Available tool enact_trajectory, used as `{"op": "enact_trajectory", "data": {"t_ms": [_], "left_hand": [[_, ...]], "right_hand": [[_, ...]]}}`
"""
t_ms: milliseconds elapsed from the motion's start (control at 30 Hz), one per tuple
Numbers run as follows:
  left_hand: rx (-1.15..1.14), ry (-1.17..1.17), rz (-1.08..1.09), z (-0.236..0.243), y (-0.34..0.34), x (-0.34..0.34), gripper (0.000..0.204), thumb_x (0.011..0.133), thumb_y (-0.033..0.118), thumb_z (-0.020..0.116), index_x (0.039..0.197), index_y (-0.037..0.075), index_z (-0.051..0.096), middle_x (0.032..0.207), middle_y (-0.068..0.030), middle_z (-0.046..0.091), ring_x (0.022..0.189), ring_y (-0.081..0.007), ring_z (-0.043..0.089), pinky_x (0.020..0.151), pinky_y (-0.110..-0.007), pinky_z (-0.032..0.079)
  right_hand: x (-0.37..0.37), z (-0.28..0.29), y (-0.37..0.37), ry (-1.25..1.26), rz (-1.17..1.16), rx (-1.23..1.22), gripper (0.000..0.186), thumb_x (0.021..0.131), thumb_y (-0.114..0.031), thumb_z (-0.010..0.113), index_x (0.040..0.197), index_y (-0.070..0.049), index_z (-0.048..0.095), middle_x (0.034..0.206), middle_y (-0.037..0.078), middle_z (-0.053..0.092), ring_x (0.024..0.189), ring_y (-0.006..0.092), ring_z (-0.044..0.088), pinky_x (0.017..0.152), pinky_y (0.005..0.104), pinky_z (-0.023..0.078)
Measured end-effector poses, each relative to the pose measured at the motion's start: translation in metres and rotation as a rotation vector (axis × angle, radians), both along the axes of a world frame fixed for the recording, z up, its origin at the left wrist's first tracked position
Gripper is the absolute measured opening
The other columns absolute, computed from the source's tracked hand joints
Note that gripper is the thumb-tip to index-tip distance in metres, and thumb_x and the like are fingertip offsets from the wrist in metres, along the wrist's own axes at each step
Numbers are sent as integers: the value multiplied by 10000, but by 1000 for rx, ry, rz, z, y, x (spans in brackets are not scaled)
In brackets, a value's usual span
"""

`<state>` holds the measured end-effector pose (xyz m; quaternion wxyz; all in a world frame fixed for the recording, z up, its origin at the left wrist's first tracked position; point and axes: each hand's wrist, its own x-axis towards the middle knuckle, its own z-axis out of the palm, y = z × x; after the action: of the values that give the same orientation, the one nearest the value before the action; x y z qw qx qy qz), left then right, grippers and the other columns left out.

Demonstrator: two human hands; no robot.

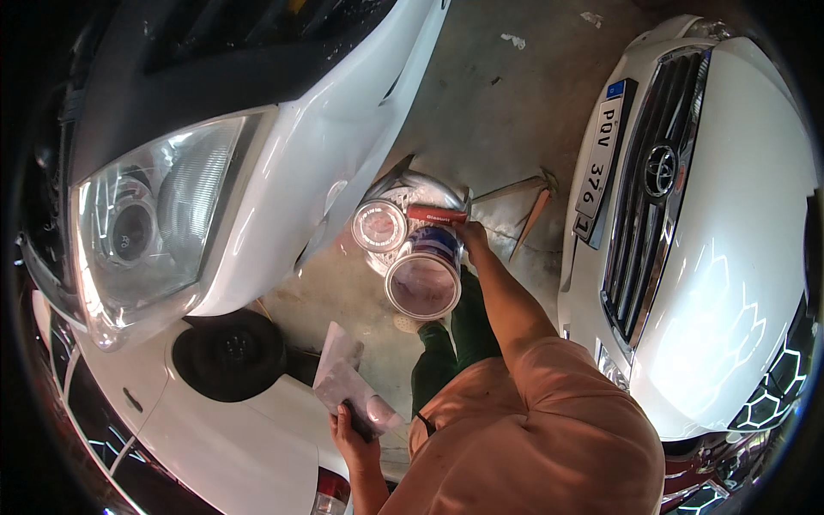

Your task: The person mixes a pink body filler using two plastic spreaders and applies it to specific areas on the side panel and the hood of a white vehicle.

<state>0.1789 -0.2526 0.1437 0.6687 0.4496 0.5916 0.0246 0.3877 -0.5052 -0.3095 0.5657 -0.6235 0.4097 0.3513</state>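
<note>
My left hand [353,440] is closed on a pale, flat mixing board [342,378] with greyish smears, held low beside my body. A dark patch lies at the board's lower end by my fingers; I cannot make out what it is. Stretched out ahead, my right hand [469,232] has its fingers at the right end of a red tube [434,215], seemingly gripping it. Under the tube, an open tin [423,287] with a pinkish inside and blue label stands tilted toward me. A round tin lid or closed tin [378,226] sits to its left.
These things rest on a small, paint-spattered round stool [375,260]. A white car front with a large headlight [163,202] is close on the left. Another white car [712,249] stands at right. Brown strips [532,219] lie on the floor beyond the stool.
</note>
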Motion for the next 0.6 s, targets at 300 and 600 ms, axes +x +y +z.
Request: {"op": "enact_trajectory", "data": {"t_ms": [300,600], "left_hand": [[-61,-48,27,-1,-10,-24,429,1010,272,632,1359,60,499,1227,-97,604,1117,-262,617,924,-441,537],[-52,-291,-46,22,12,-97,477,990,288,668,1355,31,503,1201,-88,619,1056,-224,620,917,-385,519]], "right_hand": [[15,71,23,-284,-426,262,297,875,-152,798,979,-131,520,936,26,640,873,155,649,745,320,522],[3,333,-22,-796,-37,183,229,896,-94,770,1046,-54,601,956,9,655,851,77,593,752,244,474]]}}
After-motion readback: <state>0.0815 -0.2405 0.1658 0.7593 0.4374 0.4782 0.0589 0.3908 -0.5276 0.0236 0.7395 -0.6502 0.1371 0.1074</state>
